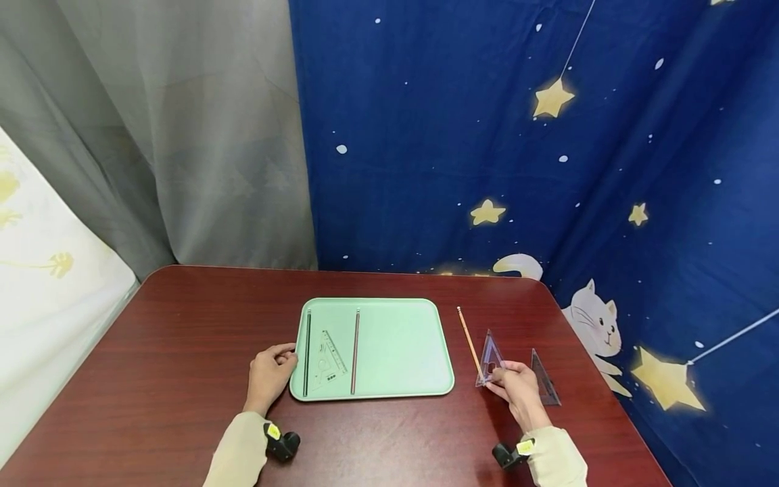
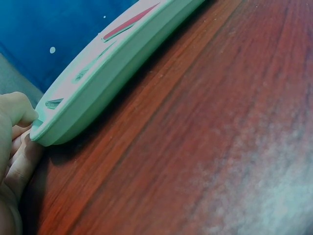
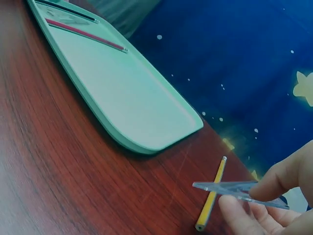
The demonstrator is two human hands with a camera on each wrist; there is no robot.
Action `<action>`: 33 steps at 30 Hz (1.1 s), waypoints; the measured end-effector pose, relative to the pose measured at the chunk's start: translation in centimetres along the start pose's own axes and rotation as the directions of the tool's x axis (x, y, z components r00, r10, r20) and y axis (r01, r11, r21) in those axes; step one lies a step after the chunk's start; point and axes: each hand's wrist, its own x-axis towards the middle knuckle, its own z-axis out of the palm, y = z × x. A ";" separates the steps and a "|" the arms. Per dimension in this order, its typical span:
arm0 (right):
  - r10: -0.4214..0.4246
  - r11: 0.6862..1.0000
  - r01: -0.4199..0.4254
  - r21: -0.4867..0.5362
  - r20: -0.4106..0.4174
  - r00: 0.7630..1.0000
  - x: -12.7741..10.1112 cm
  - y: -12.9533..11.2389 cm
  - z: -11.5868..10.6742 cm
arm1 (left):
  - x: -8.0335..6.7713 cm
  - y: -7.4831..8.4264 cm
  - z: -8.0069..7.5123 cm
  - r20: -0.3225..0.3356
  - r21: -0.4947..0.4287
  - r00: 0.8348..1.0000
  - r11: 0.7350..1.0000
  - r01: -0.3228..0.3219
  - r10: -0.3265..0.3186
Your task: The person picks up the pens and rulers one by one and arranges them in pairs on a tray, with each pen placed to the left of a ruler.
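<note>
My right hand [image 1: 516, 392] pinches a clear purplish set square [image 1: 490, 355] between thumb and fingers, right of the tray. In the right wrist view the set square [image 3: 230, 188] is seen nearly edge-on, overlapping a yellow pencil [image 3: 212, 196] on the table. My left hand [image 1: 269, 375] grips the left rim of the pale green tray [image 1: 402, 352], thumb over the edge and fingers at its outer side. Inside the tray lie a dark pencil [image 1: 307, 352], a clear set square [image 1: 329, 357] and a red pencil [image 1: 356, 352].
Another dark, see-through set square [image 1: 544, 380] lies on the table just right of my right hand. The reddish-brown table [image 1: 201, 325] ends at a grey curtain [image 1: 225, 169] and a blue starry curtain [image 1: 426, 169] behind.
</note>
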 end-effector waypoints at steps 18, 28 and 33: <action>-0.021 0.997 0.014 0.082 0.082 0.996 -1.1 1.4 4.2 | 0.0 0.1 -0.1 -0.003 -0.008 1.000 1.000 -0.004 0.004; -0.007 0.998 -0.001 0.059 0.136 0.991 -1.8 1.7 6.7 | 0.1 -0.2 0.2 -0.014 -0.016 1.000 1.000 -0.023 0.023; -0.005 0.998 -0.006 0.067 0.172 0.985 -2.1 2.0 8.0 | 0.1 -0.3 0.2 -0.028 -0.022 0.999 0.999 -0.029 0.028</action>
